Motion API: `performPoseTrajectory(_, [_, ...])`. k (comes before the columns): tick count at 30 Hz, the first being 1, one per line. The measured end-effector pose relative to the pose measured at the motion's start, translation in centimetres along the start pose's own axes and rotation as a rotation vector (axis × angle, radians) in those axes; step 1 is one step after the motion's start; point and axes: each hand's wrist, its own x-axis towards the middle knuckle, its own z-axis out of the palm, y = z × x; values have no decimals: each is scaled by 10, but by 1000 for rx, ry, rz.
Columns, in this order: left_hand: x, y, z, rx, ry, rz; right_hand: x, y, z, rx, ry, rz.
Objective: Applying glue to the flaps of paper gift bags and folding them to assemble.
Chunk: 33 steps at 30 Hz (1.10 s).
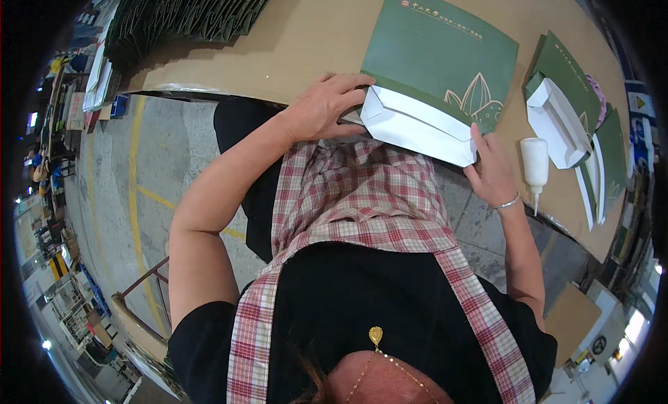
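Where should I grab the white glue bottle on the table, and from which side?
Grip the glue bottle around its wide white body, coming from above beside the right hand. It appears to stand nozzle-down near the table's edge, so the thin tip offers little to hold.

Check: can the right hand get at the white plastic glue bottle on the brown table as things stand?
Probably yes. The white plastic glue bottle lies just beside the right hand on the brown table, with nothing between them. But that hand is pressing the folded white bottom of the green paper bag.
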Motion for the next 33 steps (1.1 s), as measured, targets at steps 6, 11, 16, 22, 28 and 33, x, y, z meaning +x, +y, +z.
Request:
performPoseTrajectory(6, [0, -7, 3, -100, 33, -43, 0, -3, 3, -6, 44, 59])
performPoseTrajectory(11, [1, -11, 5, -92, 31, -15, 0, -5, 8, -62, 77, 105])
performPoseTrajectory(16, [3, -8, 4, -76, 44, 20, -4, -6, 7, -23, 106, 127])
performPoseTrajectory(22, [5, -6, 10, -118, 80, -33, -5, -7, 11, -17, 184, 199])
performPoseTrajectory(28, [25, 11, 17, -61, 157, -183, 9, -3, 25, 137, 379, 571])
performPoseTrajectory(33, [42, 36, 4, 247, -25, -104, 8, -7, 23, 206, 423, 644])
